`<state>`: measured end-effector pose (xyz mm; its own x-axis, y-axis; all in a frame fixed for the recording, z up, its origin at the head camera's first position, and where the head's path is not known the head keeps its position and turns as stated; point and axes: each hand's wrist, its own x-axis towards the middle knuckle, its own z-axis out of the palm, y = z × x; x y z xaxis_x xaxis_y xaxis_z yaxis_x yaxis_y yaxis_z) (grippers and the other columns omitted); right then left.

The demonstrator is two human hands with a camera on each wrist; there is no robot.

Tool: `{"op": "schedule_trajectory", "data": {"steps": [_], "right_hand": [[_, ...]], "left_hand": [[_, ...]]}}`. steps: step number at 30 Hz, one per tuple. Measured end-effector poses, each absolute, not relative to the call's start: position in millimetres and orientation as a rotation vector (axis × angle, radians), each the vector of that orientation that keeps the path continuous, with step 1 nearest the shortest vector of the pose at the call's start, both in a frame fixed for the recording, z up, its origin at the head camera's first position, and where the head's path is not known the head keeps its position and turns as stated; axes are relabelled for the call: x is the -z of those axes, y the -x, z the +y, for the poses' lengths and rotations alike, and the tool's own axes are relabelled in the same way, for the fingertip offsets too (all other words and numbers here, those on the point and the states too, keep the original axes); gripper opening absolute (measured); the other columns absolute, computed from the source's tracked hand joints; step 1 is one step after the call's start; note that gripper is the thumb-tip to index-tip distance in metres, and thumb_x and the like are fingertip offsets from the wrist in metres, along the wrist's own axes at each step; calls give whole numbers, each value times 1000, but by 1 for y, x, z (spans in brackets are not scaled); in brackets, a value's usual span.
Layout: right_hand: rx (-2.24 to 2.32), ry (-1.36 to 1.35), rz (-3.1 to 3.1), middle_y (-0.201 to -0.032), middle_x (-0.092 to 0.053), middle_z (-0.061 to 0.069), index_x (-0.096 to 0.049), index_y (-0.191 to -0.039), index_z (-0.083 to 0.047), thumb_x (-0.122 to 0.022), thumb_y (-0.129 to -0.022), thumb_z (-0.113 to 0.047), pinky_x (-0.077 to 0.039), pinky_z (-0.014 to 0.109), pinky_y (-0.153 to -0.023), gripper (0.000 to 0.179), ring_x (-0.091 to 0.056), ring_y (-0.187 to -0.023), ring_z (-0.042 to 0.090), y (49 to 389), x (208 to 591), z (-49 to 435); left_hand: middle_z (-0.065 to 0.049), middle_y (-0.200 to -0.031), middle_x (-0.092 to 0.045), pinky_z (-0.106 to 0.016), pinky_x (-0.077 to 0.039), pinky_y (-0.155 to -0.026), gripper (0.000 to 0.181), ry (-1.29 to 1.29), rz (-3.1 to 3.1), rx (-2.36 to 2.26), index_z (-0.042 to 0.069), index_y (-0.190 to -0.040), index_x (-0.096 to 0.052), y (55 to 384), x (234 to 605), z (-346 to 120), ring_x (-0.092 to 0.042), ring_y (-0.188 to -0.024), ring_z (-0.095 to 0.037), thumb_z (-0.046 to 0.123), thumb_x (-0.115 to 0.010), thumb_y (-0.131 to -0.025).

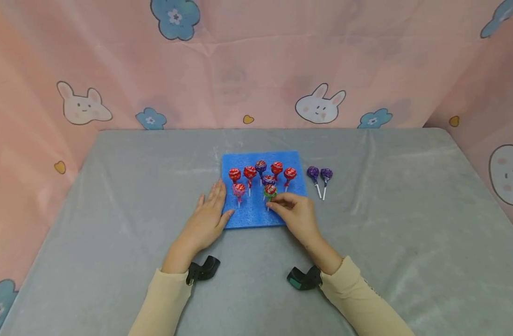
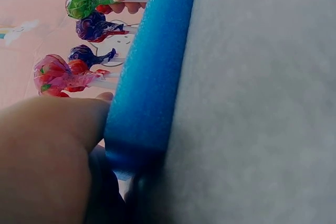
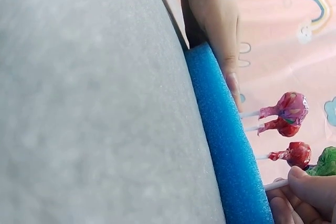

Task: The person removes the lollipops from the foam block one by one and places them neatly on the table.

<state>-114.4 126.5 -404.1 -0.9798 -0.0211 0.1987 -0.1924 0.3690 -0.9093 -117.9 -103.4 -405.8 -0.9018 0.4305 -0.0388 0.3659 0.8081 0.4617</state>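
Note:
My right hand (image 1: 297, 215) pinches the white stick of a green-wrapped lollipop (image 1: 270, 190) between thumb and fingers. The foot of that stick meets the top of a blue foam board (image 1: 248, 218) near its front right. Along the board's left edge rests my left hand (image 1: 205, 220), fingers extended forward and the thumb over the front left corner. A pink lollipop (image 2: 51, 72) stands upright in the foam close to the left thumb. Behind it, several red lollipops (image 1: 249, 172) and two dark purple ones (image 1: 261, 166) also stand in the board.
Right of the board, two purple lollipops (image 1: 312, 172) lie side by side on the grey cloth-covered table (image 1: 407, 224). A pink curtain (image 1: 248, 70) with rabbits and flowers hangs behind the table and along its sides. Each wrist carries a black camera mount (image 1: 203, 269).

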Motion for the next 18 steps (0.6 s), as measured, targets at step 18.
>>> {"op": "schedule_trajectory", "data": {"steps": [18], "right_hand": [[-1817,-136,-2389,-80,-70,16,-72,-83,6,-72,-81,-2,-49,16,-61,8,-61,-67,5,113,404,129]], "left_hand": [[-15,-156,-5,-51,-6,-113,65,-647,2859,-698,-3,-149,-9,118,407,-103,-6,-143,-28,31,-40,-102]]}}
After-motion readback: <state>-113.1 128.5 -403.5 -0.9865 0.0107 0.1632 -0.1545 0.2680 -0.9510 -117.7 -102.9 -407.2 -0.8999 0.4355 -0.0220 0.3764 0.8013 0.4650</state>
